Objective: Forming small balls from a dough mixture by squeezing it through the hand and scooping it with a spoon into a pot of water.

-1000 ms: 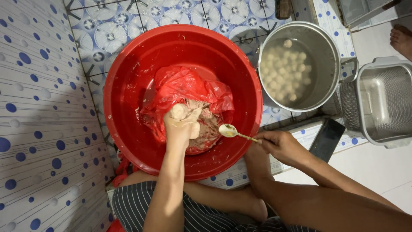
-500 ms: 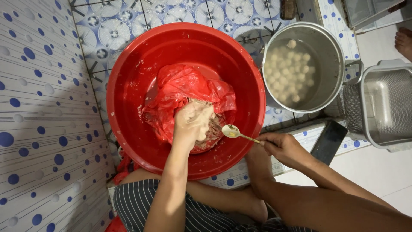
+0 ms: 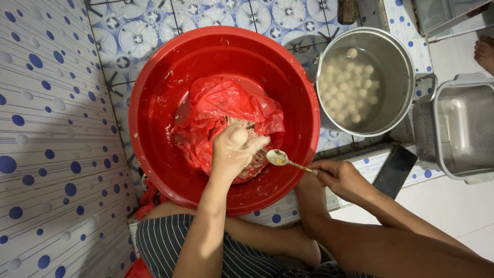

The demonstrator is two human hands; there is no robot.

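Observation:
A big red basin (image 3: 170, 67) stands on the tiled floor with a red plastic bag (image 3: 221, 110) inside, open around a pale pink paste (image 3: 254, 159). My left hand (image 3: 234, 149) is smeared with the paste and squeezes a lump of it over the bag, a rounded ball pushing out at the top of the fist. My right hand (image 3: 337, 177) rests at the basin's near rim and holds a small metal spoon (image 3: 280, 158), its bowl pointing toward my left hand.
A steel pot (image 3: 399, 67) of water with several pale balls (image 3: 347, 92) stands right of the basin. A metal strainer basket (image 3: 460, 131) sits further right, a dark phone (image 3: 394, 171) lies by it. Another person's foot (image 3: 483, 51) shows at the right edge.
My left hand has dipped into the paste and closed on a lump, shifting slightly right toward the spoon. My right hand and spoon have hardly moved.

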